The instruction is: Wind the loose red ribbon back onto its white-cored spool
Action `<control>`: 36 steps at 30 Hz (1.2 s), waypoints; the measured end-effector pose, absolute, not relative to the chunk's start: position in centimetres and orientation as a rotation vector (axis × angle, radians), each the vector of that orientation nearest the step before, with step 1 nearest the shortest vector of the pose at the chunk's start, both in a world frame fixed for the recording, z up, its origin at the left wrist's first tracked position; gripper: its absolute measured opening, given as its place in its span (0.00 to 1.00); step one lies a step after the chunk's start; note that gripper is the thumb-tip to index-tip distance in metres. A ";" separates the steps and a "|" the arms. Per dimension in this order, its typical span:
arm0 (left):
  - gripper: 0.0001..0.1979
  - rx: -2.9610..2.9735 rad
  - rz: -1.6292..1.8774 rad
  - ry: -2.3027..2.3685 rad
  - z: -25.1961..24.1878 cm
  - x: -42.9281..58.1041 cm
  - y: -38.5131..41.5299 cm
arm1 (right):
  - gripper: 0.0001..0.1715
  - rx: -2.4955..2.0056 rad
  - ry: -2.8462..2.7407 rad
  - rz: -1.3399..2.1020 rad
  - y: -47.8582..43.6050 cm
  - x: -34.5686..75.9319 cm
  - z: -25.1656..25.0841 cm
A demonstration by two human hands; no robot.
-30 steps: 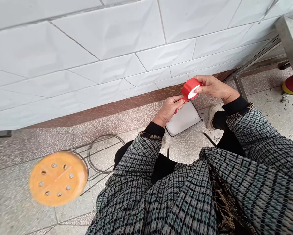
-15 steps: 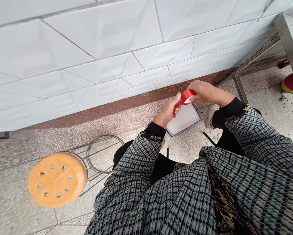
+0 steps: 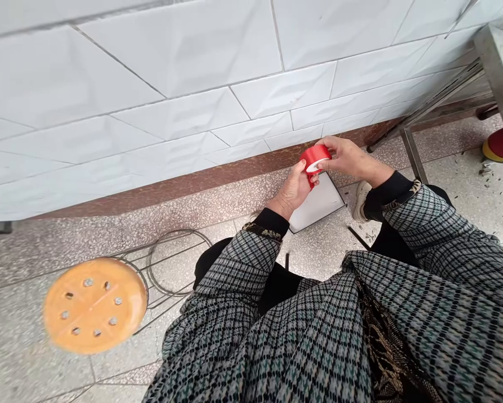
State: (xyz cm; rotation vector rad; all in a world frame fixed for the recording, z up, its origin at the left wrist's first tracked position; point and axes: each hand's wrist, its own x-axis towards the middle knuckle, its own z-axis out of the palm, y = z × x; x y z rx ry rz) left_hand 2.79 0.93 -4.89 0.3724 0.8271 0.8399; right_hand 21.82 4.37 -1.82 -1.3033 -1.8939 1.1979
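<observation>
A red roll of tape (image 3: 314,157) with a white core is held up in front of me, above the floor. My right hand (image 3: 347,158) grips the roll from the right, fingers curled over its rim. My left hand (image 3: 295,187) pinches the red tape end just below the roll. Both arms wear checked sleeves with black cuffs. Below the hands a flat white board (image 3: 316,204) lies on the floor.
An orange round stool (image 3: 94,305) with a wire frame stands at the lower left. A white tiled wall (image 3: 184,101) runs across the back. A metal table leg (image 3: 413,154) stands at the right, with a red and yellow object (image 3: 499,145) beyond it. My white shoe (image 3: 362,197) rests on the speckled floor.
Both hands and the red roll have shifted slightly left and nearer together. The roll has turned in my right hand while my left hand keeps hold of the tape end.
</observation>
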 end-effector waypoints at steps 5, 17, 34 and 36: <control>0.26 0.393 0.904 0.762 -4.8 2.8 0.8 | 0.32 -1.148 -1.562 1.586 4.4 21.4 -2.3; 0.14 0.918 0.774 0.813 -6.8 0.3 2.3 | 0.32 -1.162 -1.522 1.627 5.3 23.7 0.6; 0.07 1.255 0.815 1.086 -6.0 0.4 3.1 | 0.27 -1.282 -1.476 1.484 5.3 25.0 2.4; 0.08 1.296 0.794 1.140 -6.3 0.6 3.2 | 0.28 -1.286 -1.454 1.468 5.2 25.2 3.0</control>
